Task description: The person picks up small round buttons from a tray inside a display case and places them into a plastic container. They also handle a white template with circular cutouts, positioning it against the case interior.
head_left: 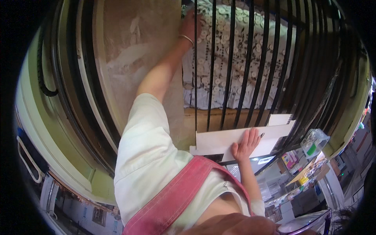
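My left hand [190, 24] reaches far forward beside the dark bars, a band around its wrist. It is at the upper left corner of a pale cloth [235, 96] strewn with many whitish round discs [221, 23] and small dark spots. Its fingers are partly hidden by a bar and blurred, so what they hold, if anything, does not show. Nearer to me, my right hand [246, 144] lies flat with fingers stretched out on a long white board [213, 139]. A ring or small dark object shows by its fingers.
Several black bars [230, 58] run lengthwise over the cloth. A beige smeared panel [129, 51] is under my left arm. At the right are a clear plastic container [314, 141] with something green in it and a cluttered surface [291, 160]. A dark curved handle [47, 92] hangs at the far left.
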Tool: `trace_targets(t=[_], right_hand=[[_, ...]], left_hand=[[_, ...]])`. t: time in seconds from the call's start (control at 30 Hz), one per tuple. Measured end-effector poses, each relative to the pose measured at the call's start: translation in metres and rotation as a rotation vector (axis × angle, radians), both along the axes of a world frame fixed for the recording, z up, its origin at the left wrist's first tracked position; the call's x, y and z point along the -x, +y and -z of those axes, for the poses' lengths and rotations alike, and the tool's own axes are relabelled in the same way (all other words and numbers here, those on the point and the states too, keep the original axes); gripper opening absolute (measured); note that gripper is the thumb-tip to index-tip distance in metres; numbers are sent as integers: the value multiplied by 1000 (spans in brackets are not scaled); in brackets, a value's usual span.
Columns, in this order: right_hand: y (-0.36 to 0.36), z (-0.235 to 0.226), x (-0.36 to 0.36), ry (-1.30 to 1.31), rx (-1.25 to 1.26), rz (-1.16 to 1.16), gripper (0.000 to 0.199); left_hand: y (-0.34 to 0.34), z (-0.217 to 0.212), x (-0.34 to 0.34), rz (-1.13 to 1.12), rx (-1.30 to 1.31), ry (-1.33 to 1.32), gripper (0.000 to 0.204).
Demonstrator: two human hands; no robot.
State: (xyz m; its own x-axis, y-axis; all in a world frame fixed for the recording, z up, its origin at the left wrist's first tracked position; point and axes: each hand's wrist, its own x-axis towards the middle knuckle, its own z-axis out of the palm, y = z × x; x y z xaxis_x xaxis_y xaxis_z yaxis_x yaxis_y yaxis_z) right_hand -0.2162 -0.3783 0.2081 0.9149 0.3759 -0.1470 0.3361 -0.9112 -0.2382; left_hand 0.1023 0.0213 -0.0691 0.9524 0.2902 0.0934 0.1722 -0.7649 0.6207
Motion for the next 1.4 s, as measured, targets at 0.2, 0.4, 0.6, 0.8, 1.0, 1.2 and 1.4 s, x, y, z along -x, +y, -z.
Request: trace_targets(t=[0.2, 0.4, 0.6, 0.8, 1.0, 1.2, 1.4], right_hand=[[0, 2, 1, -33, 14, -2, 70], [2, 1, -1, -32, 4, 13, 70], [3, -1, -2, -45, -11, 6, 70], [4, -8, 10, -47, -7, 7, 71], [4, -15, 6, -127, -63, 16, 71], [2, -28, 9, -192, -69, 16, 70], [-6, -26, 15, -219, -116, 34, 71]], left_hand=[[10, -57, 70, -127, 429, 96, 23], [-25, -99, 152, -391, 874, 264, 17], [-56, -87, 240, -499, 1340, 570, 17], [-49, -97, 267, -499, 1756, 320, 22], [-23, -142, 261, -415, 1556, 208, 25], [-27, -243, 291, -519, 1491, 125, 18], [-43, -294, 350, -280, 1955, -30, 18]])
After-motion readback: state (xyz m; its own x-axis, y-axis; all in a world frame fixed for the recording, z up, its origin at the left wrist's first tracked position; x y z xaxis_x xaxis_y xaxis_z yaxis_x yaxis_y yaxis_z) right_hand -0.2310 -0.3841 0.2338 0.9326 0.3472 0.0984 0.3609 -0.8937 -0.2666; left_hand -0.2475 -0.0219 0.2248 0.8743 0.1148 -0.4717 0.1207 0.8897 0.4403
